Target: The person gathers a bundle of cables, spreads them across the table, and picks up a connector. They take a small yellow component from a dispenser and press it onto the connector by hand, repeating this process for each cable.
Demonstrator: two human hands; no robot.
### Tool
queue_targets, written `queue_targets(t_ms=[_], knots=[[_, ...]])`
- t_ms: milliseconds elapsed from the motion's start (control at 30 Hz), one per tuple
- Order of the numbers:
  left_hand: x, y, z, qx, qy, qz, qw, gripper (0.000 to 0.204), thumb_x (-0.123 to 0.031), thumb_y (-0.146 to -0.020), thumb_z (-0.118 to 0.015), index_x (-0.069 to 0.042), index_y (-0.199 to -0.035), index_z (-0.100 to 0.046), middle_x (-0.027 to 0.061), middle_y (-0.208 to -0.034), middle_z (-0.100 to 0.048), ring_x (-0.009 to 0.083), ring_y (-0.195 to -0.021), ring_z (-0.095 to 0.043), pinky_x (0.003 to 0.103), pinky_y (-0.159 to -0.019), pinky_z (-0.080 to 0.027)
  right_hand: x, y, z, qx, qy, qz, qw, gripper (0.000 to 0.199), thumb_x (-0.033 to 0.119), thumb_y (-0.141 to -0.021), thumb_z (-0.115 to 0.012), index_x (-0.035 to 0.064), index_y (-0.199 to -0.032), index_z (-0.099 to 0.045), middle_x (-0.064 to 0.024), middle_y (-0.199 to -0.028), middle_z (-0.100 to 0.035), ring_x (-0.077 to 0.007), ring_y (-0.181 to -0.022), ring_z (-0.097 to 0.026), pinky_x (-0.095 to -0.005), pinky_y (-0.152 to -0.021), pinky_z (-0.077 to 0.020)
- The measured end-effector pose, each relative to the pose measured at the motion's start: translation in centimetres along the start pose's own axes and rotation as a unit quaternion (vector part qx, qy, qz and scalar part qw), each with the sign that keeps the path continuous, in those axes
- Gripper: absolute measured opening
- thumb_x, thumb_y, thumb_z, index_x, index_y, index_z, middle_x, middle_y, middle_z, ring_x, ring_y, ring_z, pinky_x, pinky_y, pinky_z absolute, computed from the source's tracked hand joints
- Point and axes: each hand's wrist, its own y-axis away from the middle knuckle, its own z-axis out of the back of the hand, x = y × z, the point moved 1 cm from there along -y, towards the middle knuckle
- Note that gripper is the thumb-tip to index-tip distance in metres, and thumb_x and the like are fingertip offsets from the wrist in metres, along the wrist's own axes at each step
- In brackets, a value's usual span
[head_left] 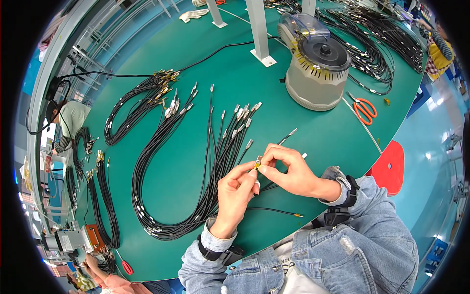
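Close together over the table's near side, my left hand (234,196) and my right hand (291,172) meet at a small metal cable connector (259,159). A bit of yellow tape shows on it. Thumb and index finger of each hand pinch at this connector, and the exact contact is partly hidden by the fingertips. Just left of my hands lies a large U-shaped bundle of black cables (142,183), its silver connector ends fanned out at the far side. One black cable (274,210) with a yellow-wrapped end lies below my right hand.
Beyond my hands a round tape dispenser (313,90) stands beside a grey post (259,34). Orange-handled scissors (363,109) lie to its right. More cable bundles (125,110) lie left and far right on the green table (171,259). A red stool (391,169) stands off the right edge.
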Motion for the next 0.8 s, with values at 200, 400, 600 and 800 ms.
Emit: queue_targets(t_ms=[200,400,600,800], knots=[[0.00,-0.01,-0.01,0.002,-0.015,-0.001,1.000,0.023,-0.011,-0.089,-0.054,-0.003,-0.109,-0.057,-0.0006,-0.059,-0.055,0.0008,-0.048,-0.042,0.017,-0.042,-0.029,-0.03,0.04,0.08,-0.003,0.010,-0.001,1.000,0.008,0.005,-0.082,-0.058,0.0011,-0.076,-0.054,-0.0032,-0.075,-0.051,-0.0099,-0.068,-0.048,-0.0250,-0.062,-0.0385],[0.17,-0.03,-0.14,-0.001,-0.011,-0.004,1.000,0.022,-0.012,-0.089,-0.054,-0.003,-0.109,-0.057,-0.0005,-0.059,-0.056,0.0008,-0.048,-0.042,0.017,-0.042,-0.029,-0.13,0.08,0.11,-0.005,0.018,-0.002,1.000,0.008,0.004,-0.082,-0.058,0.0011,-0.076,-0.054,-0.0031,-0.075,-0.051,-0.0097,-0.068,-0.049,-0.0247,-0.061,-0.0389],[-0.01,-0.05,-0.26,0.002,0.013,0.012,1.000,0.015,-0.014,-0.089,-0.055,-0.003,-0.099,-0.057,-0.0005,-0.059,-0.055,0.0004,-0.048,-0.042,0.016,-0.040,-0.027,0.08,0.07,0.10,0.000,0.023,0.000,1.000,0.007,0.005,-0.082,-0.058,0.0010,-0.077,-0.055,-0.0030,-0.075,-0.053,-0.0097,-0.069,-0.050,-0.0245,-0.062,-0.0393],[0.01,-0.06,-0.39,-0.005,0.037,-0.004,0.999,0.012,-0.017,-0.090,-0.054,-0.005,-0.088,-0.055,-0.0020,-0.060,-0.052,0.0005,-0.048,-0.042,0.015,-0.039,-0.024,0.25,0.09,0.11,0.010,0.010,-0.015,1.000,0.006,0.006,-0.082,-0.058,0.0007,-0.079,-0.057,-0.0033,-0.076,-0.054,-0.0097,-0.070,-0.051,-0.0245,-0.064,-0.0402]])
